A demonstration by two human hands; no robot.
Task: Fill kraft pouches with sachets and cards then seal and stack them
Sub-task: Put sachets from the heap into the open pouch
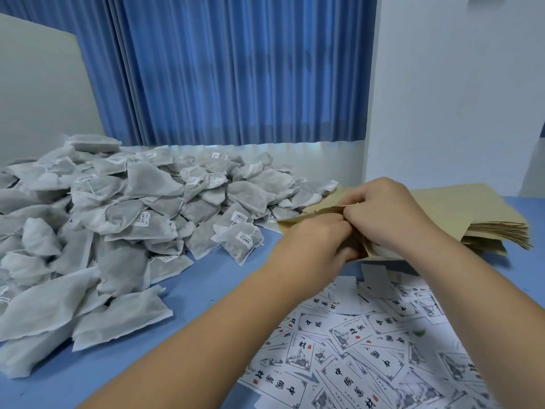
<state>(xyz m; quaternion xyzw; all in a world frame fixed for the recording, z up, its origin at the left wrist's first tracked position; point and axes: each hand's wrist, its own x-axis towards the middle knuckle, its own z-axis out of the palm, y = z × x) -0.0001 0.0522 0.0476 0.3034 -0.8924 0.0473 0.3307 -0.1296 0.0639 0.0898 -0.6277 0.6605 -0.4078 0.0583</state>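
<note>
Left hand (320, 242), right hand (386, 215): fingertips tight on creased, tan kraft pouch (309, 214) mouth.

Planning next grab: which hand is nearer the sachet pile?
Left. The left hand, gripping the kraft pouch, is right of the sachet pile; the right hand is farther right.

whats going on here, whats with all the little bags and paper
A person is packing at a blue table. The left hand and right hand both pinch the top edge of a brown paper pouch, held just above the table. Whether it is being opened or closed cannot be told. A big pile of white sachets lies to the left, printed cards are spread out near the right, and a stack of flat pouches lies behind the hands.
</note>
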